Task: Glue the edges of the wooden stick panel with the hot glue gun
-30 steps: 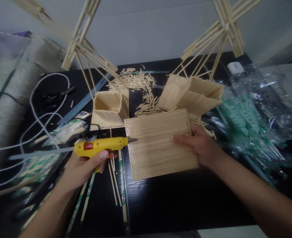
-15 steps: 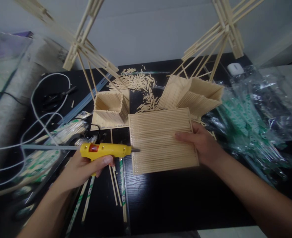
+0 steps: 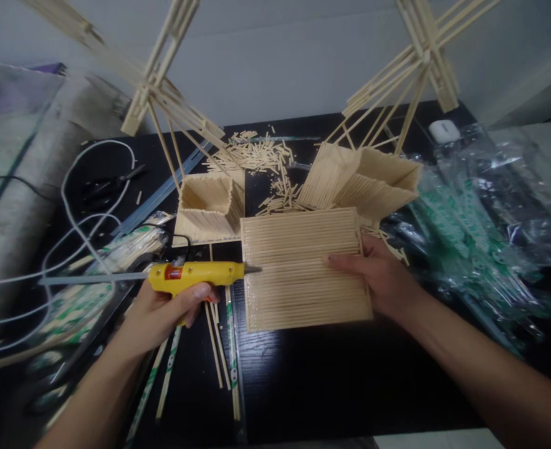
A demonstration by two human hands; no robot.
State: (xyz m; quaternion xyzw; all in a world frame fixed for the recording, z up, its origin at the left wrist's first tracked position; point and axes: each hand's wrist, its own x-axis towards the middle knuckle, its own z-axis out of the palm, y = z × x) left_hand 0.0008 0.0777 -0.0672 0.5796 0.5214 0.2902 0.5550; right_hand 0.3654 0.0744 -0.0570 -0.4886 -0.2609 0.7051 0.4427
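Wrapped round a yellow glue gun (image 3: 205, 275), my left hand (image 3: 172, 312) has a finger at its trigger. A pale glue stick (image 3: 93, 278) sticks out of the gun's back end. The metal nozzle lies over the left part of a flat panel of thin wooden sticks (image 3: 303, 274), where shiny glue streaks run near the edge. My right hand (image 3: 388, 271) grips that panel by its right edge, thumb on top and the other fingers mostly hidden beneath. Behind the panel, a square stick box (image 3: 210, 202) on a base stands left, and a larger stick box (image 3: 364, 178) right.
Short cut sticks (image 3: 254, 153) lie heaped at the back of the black table (image 3: 313, 386). Tall stick frames (image 3: 425, 56) rise behind the boxes. Green-printed plastic wrappers (image 3: 472, 218) cover the right side. White cable (image 3: 65, 199), scissors (image 3: 102, 187) and packaged sticks (image 3: 126, 249) lie left.
The glue gun's nozzle has moved slightly up along the left part of the panel. The panel has tilted and shifted a little, still in my right hand.
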